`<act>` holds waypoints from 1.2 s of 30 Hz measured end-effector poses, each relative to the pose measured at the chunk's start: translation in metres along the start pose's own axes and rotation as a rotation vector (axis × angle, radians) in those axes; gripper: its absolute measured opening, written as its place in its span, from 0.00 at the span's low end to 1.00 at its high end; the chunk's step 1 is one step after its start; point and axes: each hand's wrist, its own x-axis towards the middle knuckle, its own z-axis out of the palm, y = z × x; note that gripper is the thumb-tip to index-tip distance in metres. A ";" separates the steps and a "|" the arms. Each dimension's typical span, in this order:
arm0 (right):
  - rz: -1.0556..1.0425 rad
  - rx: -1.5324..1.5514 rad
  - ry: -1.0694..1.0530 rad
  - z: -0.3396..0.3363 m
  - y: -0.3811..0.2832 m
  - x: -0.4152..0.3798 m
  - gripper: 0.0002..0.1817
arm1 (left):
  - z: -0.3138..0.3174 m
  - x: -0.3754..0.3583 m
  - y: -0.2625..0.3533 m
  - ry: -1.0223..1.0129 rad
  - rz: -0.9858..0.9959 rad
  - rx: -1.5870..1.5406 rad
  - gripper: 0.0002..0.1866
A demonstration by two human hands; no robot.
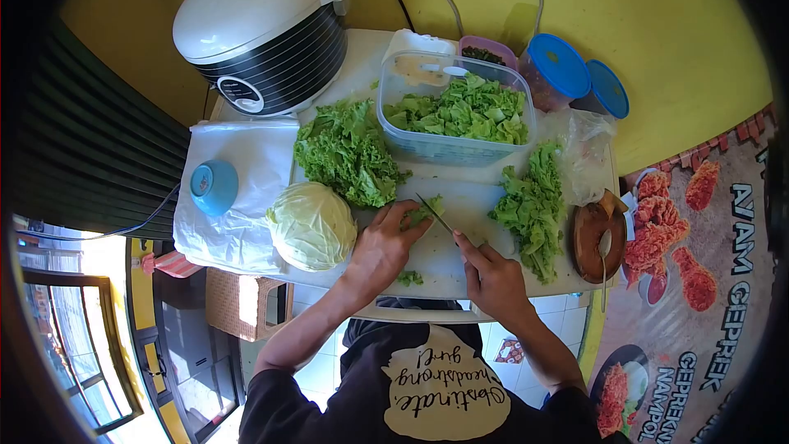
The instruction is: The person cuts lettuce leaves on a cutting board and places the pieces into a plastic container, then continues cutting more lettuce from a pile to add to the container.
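Observation:
My right hand [493, 277] grips a knife [435, 212], its blade pointing up and left across the tabletop. Close to the blade, my left hand [388, 242] has its fingers closed on a small piece of lettuce [426, 209]. Left of that hand sits a whole pale cabbage [311, 227], with a leafy lettuce bunch [349, 152] behind it. Another lettuce bunch [532, 214] lies to the right of the knife. Behind both hands, a clear plastic container [452, 148] holds chopped lettuce [468, 108]. A small lettuce scrap [410, 278] rests near the front edge.
A rice cooker [267, 33] stands at the back left. The blue bowl [214, 187] is on white plastic sheets [246, 238]. At right are a brown stone mortar [593, 238] with a spoon [604, 251], a plastic bag [587, 148] and blue-lidded tubs [559, 66].

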 end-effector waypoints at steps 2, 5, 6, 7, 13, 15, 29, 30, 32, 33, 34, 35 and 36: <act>-0.026 -0.036 -0.026 0.000 0.000 0.006 0.34 | 0.000 0.000 0.001 0.010 -0.014 -0.004 0.25; -0.043 -0.036 -0.040 -0.008 0.003 -0.001 0.35 | -0.001 0.001 0.004 0.000 -0.024 -0.005 0.26; -0.037 -0.039 -0.037 -0.012 0.004 -0.007 0.35 | -0.001 0.003 0.004 -0.003 -0.018 -0.008 0.26; -0.005 -0.031 -0.062 -0.015 0.005 -0.016 0.35 | -0.002 0.003 0.005 -0.001 -0.021 -0.014 0.26; 0.063 -0.033 -0.086 -0.019 -0.005 -0.033 0.33 | -0.002 -0.002 0.006 0.004 -0.026 -0.023 0.25; 0.059 -0.034 -0.063 -0.016 -0.006 -0.035 0.32 | -0.005 -0.005 0.008 0.021 -0.041 -0.013 0.24; 0.128 0.050 0.047 -0.010 -0.012 -0.036 0.35 | 0.006 -0.008 0.014 0.141 -0.168 -0.061 0.16; 0.129 0.051 0.048 -0.007 -0.015 -0.036 0.35 | 0.007 -0.007 0.014 0.140 -0.167 -0.060 0.16; 0.091 0.097 0.042 -0.003 -0.020 -0.035 0.36 | 0.011 -0.006 0.014 0.150 -0.188 -0.086 0.16; 0.091 0.095 0.043 -0.001 -0.020 -0.036 0.36 | 0.013 -0.005 0.014 0.151 -0.186 -0.088 0.16; 0.087 0.055 0.031 0.003 -0.019 -0.036 0.36 | 0.014 -0.006 0.014 0.149 -0.190 -0.077 0.16; 0.080 0.015 0.016 0.006 -0.019 -0.036 0.36 | 0.015 -0.007 0.014 0.149 -0.197 -0.065 0.15; 0.076 0.015 0.015 0.006 -0.019 -0.036 0.36 | 0.015 -0.006 0.016 0.153 -0.199 -0.064 0.15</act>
